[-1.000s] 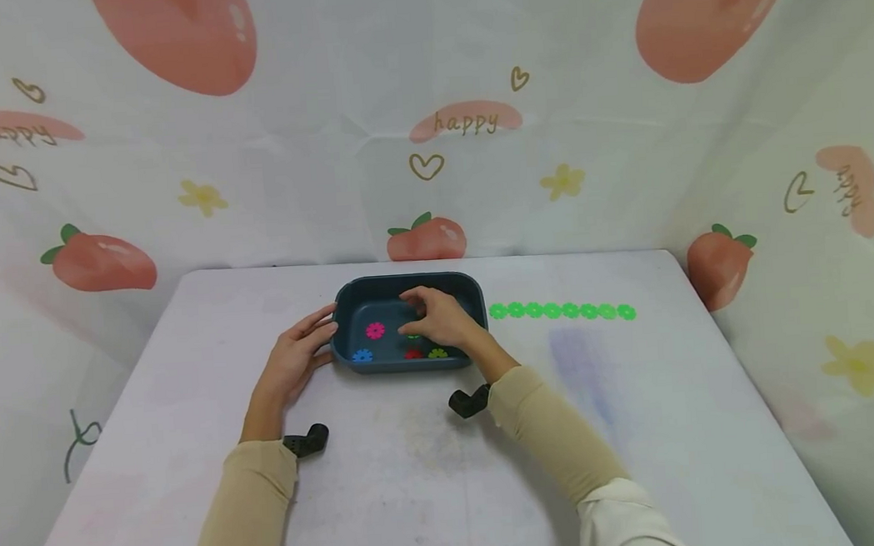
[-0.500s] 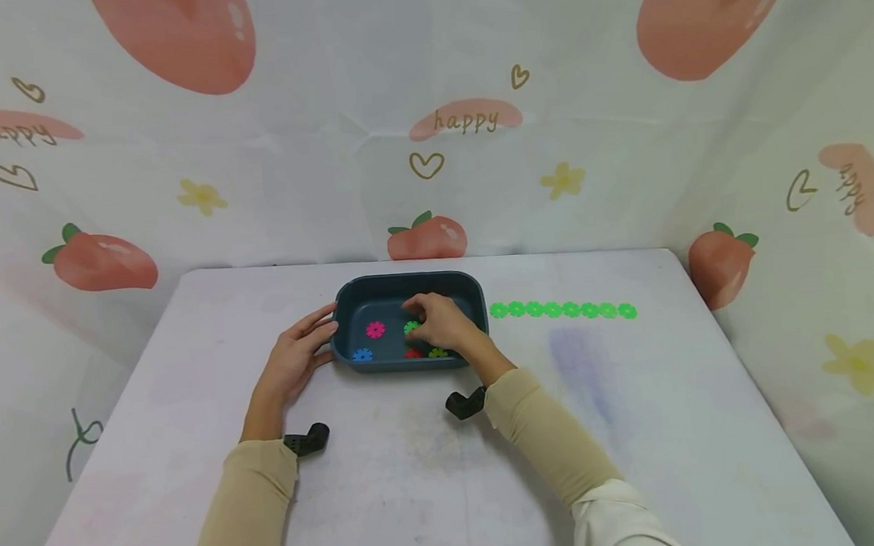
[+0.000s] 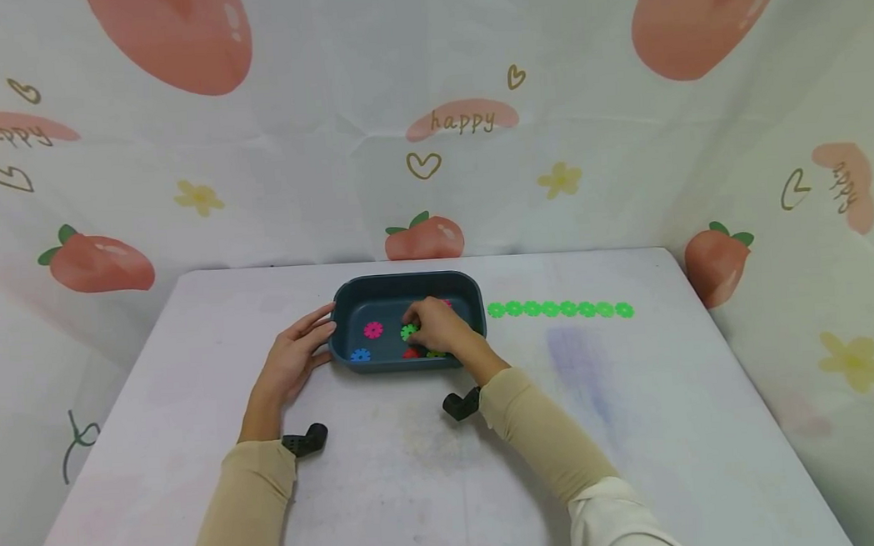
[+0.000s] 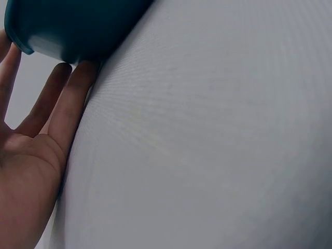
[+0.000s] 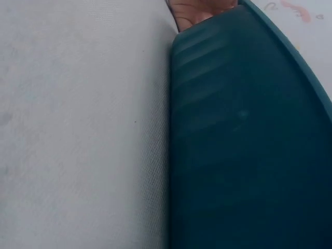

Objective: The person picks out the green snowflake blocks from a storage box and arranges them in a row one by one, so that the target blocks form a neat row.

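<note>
A dark teal tray point(image 3: 411, 364) stands on the table with a few flower-shaped plastic discs inside. My left hand point(image 3: 290, 361) rests against the tray's left end, fingers extended; in the left wrist view its fingertips touch the teal wall. Reaching inside, my right hand point(image 3: 440, 324) has its thumb and index finger round a green flower disc point(image 3: 407, 332). Left of that lie a pink disc point(image 3: 373, 330) and a blue disc point(image 3: 361, 355). A red disc point(image 3: 410, 353) and a yellow-green disc point(image 3: 435, 354) sit by the near wall. Another pink disc point(image 3: 447, 303) is partly hidden behind the right hand.
Right of the tray, a row of several bright green flower discs point(image 3: 550, 309) runs across the white table point(image 3: 390, 493). A patterned cloth backdrop point(image 3: 312, 197) rises behind the table. The tray's outer wall point(image 5: 244, 135) fills much of the right wrist view.
My right hand has lowered slightly inside the tray, and its thumb and index finger have closed in on the green disc. A pink disc behind it has come into sight. The left hand stays put.
</note>
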`<state>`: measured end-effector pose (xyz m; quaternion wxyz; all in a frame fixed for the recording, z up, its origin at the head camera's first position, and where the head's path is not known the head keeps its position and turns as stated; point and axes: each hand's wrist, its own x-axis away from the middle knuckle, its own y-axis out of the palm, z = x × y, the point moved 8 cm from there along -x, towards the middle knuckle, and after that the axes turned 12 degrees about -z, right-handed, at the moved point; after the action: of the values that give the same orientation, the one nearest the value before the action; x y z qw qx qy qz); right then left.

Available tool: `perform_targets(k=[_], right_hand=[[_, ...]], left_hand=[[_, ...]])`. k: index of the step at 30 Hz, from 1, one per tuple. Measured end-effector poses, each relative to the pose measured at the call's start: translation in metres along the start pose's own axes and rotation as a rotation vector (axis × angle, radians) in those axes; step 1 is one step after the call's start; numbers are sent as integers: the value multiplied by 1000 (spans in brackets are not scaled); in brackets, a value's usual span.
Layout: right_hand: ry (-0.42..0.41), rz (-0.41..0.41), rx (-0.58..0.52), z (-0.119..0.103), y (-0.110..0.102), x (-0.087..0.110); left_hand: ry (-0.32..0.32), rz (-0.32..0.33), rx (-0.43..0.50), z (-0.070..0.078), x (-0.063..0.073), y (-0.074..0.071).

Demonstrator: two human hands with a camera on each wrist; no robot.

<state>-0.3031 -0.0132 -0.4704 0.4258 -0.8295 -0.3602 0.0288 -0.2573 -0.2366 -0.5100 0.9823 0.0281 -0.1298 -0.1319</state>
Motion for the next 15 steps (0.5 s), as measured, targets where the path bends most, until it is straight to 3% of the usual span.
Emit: perform_targets(k=[7, 15], right_hand=[[-16, 21, -13, -2, -8, 5], [-49, 79, -150, -5, -26, 16]], left_hand=[[1, 2, 3, -2, -2, -1], [-16, 13, -9, -3, -2, -2]])
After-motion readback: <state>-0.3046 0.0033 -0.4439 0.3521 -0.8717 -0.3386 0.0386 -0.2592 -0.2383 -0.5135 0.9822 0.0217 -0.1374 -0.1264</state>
